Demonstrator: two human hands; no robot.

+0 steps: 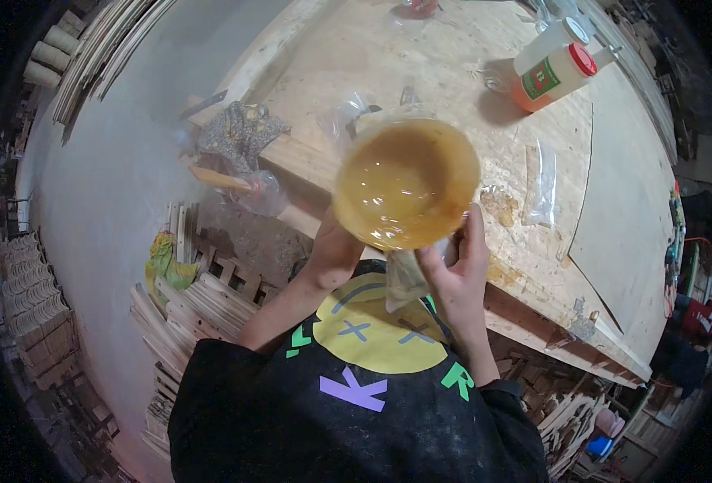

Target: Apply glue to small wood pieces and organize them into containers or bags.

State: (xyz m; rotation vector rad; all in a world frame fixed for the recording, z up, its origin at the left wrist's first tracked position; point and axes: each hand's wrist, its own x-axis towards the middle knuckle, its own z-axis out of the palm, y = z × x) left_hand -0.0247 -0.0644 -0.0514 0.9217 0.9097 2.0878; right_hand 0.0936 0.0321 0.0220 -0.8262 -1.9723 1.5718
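Note:
A round, amber-coated bowl (407, 181) with a glossy, wet-looking inside is held up in front of my chest, its opening towards the camera. My right hand (461, 262) grips the lower right of it, thumb and fingers near the rim. My left hand (339, 232) is at its lower left, the fingers hidden behind the bowl. A clear plastic bag (405, 281) hangs below the rim beside my right hand. Behind the bowl, more clear plastic (349, 118) lies on the plywood table (356, 48).
Plastic bottles, one red-capped with orange liquid (552, 78), stand at the table's back right. A plastic sleeve (542, 187) and amber residue (499, 205) lie nearer. At left are a speckled cloth (238, 136), a wooden stick (220, 179) in a plastic container (262, 196), and stacked wood strips (205, 311).

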